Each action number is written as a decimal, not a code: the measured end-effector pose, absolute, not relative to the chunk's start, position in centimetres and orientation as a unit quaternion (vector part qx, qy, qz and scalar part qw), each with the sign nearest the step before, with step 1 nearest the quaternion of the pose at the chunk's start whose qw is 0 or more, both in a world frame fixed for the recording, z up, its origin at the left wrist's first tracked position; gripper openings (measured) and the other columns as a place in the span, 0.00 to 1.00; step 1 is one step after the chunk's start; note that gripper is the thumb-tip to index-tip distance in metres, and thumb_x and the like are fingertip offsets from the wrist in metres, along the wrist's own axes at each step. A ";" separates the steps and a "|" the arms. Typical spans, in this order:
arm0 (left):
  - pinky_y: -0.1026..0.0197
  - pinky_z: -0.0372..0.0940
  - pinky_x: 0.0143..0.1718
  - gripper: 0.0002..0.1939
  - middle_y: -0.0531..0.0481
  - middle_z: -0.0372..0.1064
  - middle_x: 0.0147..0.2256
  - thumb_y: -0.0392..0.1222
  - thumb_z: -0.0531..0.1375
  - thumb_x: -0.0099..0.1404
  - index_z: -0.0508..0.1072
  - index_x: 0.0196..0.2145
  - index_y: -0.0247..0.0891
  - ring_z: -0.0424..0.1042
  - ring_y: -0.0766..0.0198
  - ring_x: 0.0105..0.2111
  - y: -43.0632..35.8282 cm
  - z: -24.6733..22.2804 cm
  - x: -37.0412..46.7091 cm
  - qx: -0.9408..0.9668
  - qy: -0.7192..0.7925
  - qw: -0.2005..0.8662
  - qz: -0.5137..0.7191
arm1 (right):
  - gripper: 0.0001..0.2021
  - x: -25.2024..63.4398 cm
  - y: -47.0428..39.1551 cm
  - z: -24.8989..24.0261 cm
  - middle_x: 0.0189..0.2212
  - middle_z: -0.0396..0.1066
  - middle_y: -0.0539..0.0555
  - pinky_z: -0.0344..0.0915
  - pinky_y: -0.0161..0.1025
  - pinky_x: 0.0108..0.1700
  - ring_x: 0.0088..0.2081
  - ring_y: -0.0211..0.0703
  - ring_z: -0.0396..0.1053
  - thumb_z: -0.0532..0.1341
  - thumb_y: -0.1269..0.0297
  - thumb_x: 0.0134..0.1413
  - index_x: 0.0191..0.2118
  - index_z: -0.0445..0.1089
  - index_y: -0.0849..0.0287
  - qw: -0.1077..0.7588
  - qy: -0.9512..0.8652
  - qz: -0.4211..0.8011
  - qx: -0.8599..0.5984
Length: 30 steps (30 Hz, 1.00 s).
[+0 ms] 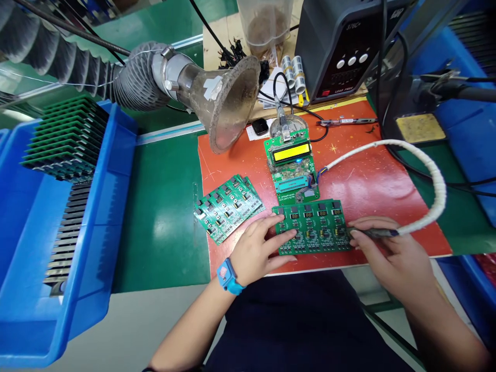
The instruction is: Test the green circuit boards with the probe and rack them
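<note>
A green circuit board panel (314, 227) with a row of small displays lies on the red mat (349, 181). My left hand (258, 245), fingers spread, rests on the panel's left end. A dark probe (377, 232) on a white wrapped cable (436, 181) is pinched in my right hand (391, 253), its tip at the panel's right edge. Just above the panel sits a programmer board (292, 165) with a lit yellow screen and a teal socket. Several similar panels (230, 206) lie overlapped to the left of my left hand.
A blue bin (89, 227) at the left holds a stack of green boards (70, 134). A fume funnel (232, 103) on a grey hose hangs over the mat. Behind stand a black soldering station (344, 46) and a clear container (267, 26). A pen (349, 122) lies at the back right.
</note>
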<state>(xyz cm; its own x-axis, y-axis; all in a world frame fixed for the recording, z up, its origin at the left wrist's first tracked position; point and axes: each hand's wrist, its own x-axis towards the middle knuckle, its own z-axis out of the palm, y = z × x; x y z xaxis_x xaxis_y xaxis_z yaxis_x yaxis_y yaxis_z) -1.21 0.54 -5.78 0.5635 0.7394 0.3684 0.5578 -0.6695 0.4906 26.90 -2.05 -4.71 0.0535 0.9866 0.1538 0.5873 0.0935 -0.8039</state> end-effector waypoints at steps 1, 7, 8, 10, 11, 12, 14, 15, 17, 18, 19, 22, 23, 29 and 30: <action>0.51 0.72 0.48 0.24 0.38 0.64 0.55 0.57 0.62 0.66 0.71 0.54 0.41 0.72 0.57 0.45 0.6 -5.8 -1.2 0.870 0.374 0.158 0.281 | 0.05 26.9 -2.1 -4.7 0.38 0.70 0.54 0.74 0.41 0.36 0.34 0.43 0.74 0.61 0.61 0.62 0.41 0.69 0.56 0.382 -0.631 0.275 -0.617; 0.51 0.72 0.47 0.23 0.37 0.65 0.54 0.57 0.61 0.66 0.72 0.53 0.40 0.72 0.54 0.47 0.6 -5.7 -1.2 0.875 0.370 0.135 0.281 | 0.04 26.7 -2.1 -4.3 0.40 0.70 0.53 0.75 0.38 0.35 0.31 0.39 0.74 0.61 0.64 0.62 0.41 0.69 0.55 0.400 -0.622 0.292 -0.607; 0.51 0.72 0.47 0.23 0.37 0.65 0.54 0.56 0.61 0.66 0.72 0.53 0.40 0.71 0.54 0.48 0.6 -5.7 -1.2 0.876 0.368 0.134 0.282 | 0.04 26.7 -2.1 -4.2 0.40 0.70 0.52 0.75 0.37 0.34 0.30 0.38 0.73 0.61 0.64 0.62 0.41 0.69 0.55 0.402 -0.620 0.295 -0.606; 0.50 0.72 0.47 0.24 0.37 0.65 0.54 0.56 0.62 0.66 0.72 0.53 0.40 0.71 0.53 0.49 0.6 -5.7 -1.2 0.876 0.367 0.133 0.284 | 0.03 26.7 -2.1 -4.0 0.40 0.70 0.52 0.75 0.35 0.34 0.29 0.36 0.73 0.61 0.65 0.62 0.41 0.69 0.56 0.410 -0.612 0.304 -0.604; 0.50 0.72 0.48 0.24 0.37 0.65 0.54 0.56 0.62 0.66 0.72 0.53 0.40 0.71 0.53 0.49 0.6 -5.7 -1.2 0.876 0.367 0.134 0.284 | 0.03 26.6 -2.1 -3.9 0.39 0.70 0.52 0.75 0.34 0.33 0.28 0.36 0.73 0.62 0.65 0.62 0.41 0.70 0.56 0.417 -0.606 0.311 -0.602; 0.50 0.72 0.47 0.24 0.37 0.65 0.54 0.56 0.61 0.66 0.72 0.53 0.40 0.71 0.53 0.48 0.6 -5.7 -1.2 0.875 0.368 0.134 0.284 | 0.03 26.5 -2.2 -3.8 0.39 0.70 0.52 0.75 0.33 0.33 0.28 0.35 0.73 0.62 0.66 0.62 0.41 0.70 0.56 0.428 -0.596 0.317 -0.600; 0.51 0.72 0.47 0.23 0.37 0.65 0.54 0.56 0.61 0.67 0.72 0.53 0.40 0.71 0.54 0.48 0.6 -5.7 -1.1 0.875 0.368 0.134 0.284 | 0.03 26.2 -2.3 -3.7 0.40 0.70 0.52 0.76 0.33 0.33 0.29 0.36 0.74 0.62 0.66 0.62 0.41 0.71 0.56 0.452 -0.575 0.329 -0.597; 0.51 0.72 0.47 0.23 0.37 0.65 0.54 0.56 0.61 0.67 0.72 0.53 0.39 0.71 0.54 0.47 0.6 -5.7 -1.1 0.875 0.367 0.135 0.284 | 0.03 26.0 -2.3 -3.6 0.40 0.70 0.52 0.77 0.33 0.33 0.29 0.36 0.74 0.62 0.67 0.62 0.41 0.71 0.56 0.464 -0.566 0.333 -0.595; 0.51 0.71 0.47 0.23 0.37 0.65 0.54 0.55 0.62 0.67 0.72 0.53 0.39 0.71 0.55 0.47 0.6 -5.7 -1.1 0.875 0.367 0.135 0.285 | 0.02 25.6 -2.4 -3.6 0.40 0.69 0.52 0.78 0.33 0.33 0.30 0.36 0.74 0.63 0.67 0.61 0.40 0.71 0.56 0.479 -0.554 0.338 -0.591; 0.51 0.71 0.47 0.23 0.37 0.64 0.54 0.55 0.62 0.66 0.72 0.53 0.39 0.71 0.55 0.47 0.6 -5.7 -1.0 0.875 0.367 0.135 0.285 | 0.02 25.4 -2.4 -3.6 0.40 0.69 0.53 0.78 0.33 0.33 0.31 0.36 0.74 0.63 0.67 0.62 0.40 0.71 0.56 0.480 -0.553 0.342 -0.589; 0.51 0.71 0.48 0.23 0.37 0.64 0.54 0.55 0.62 0.66 0.72 0.53 0.39 0.71 0.55 0.48 0.6 -5.7 -1.0 0.875 0.367 0.135 0.286 | 0.02 25.2 -2.4 -3.6 0.41 0.69 0.53 0.78 0.33 0.34 0.31 0.36 0.74 0.63 0.67 0.62 0.41 0.71 0.56 0.478 -0.553 0.347 -0.587; 0.51 0.71 0.49 0.23 0.37 0.64 0.54 0.55 0.63 0.66 0.72 0.53 0.39 0.71 0.54 0.49 0.5 -5.8 -1.0 0.874 0.369 0.135 0.284 | 0.03 24.8 -2.4 -3.8 0.41 0.69 0.53 0.77 0.33 0.34 0.30 0.36 0.74 0.61 0.67 0.63 0.42 0.70 0.56 0.463 -0.563 0.364 -0.580; 0.50 0.71 0.49 0.23 0.37 0.64 0.54 0.55 0.63 0.66 0.72 0.53 0.39 0.70 0.53 0.50 0.5 -5.8 -1.1 0.874 0.370 0.136 0.284 | 0.03 24.8 -2.4 -3.9 0.41 0.69 0.53 0.76 0.34 0.34 0.30 0.36 0.73 0.61 0.66 0.64 0.42 0.70 0.55 0.457 -0.569 0.363 -0.580; 0.49 0.71 0.50 0.24 0.37 0.64 0.54 0.55 0.63 0.65 0.72 0.53 0.39 0.70 0.53 0.51 0.5 -5.9 -1.1 0.875 0.371 0.134 0.280 | 0.03 25.1 -2.3 -4.5 0.42 0.70 0.55 0.75 0.42 0.41 0.38 0.44 0.74 0.60 0.65 0.64 0.42 0.69 0.54 0.409 -0.619 0.328 -0.585; 0.50 0.71 0.49 0.24 0.37 0.64 0.54 0.55 0.64 0.65 0.72 0.53 0.40 0.70 0.53 0.51 0.5 -5.9 -1.1 0.875 0.371 0.134 0.279 | 0.03 25.1 -2.2 -4.5 0.42 0.70 0.55 0.75 0.44 0.42 0.39 0.45 0.74 0.60 0.65 0.64 0.42 0.69 0.54 0.403 -0.627 0.322 -0.584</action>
<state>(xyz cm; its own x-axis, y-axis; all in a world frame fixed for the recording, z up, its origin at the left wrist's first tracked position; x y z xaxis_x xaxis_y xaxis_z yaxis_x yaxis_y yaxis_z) -1.10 0.53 -5.87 0.5687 0.7241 0.3902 0.5746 -0.6892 0.4414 25.12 -2.21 -4.51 0.0077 0.9916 0.1289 0.4735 0.1099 -0.8739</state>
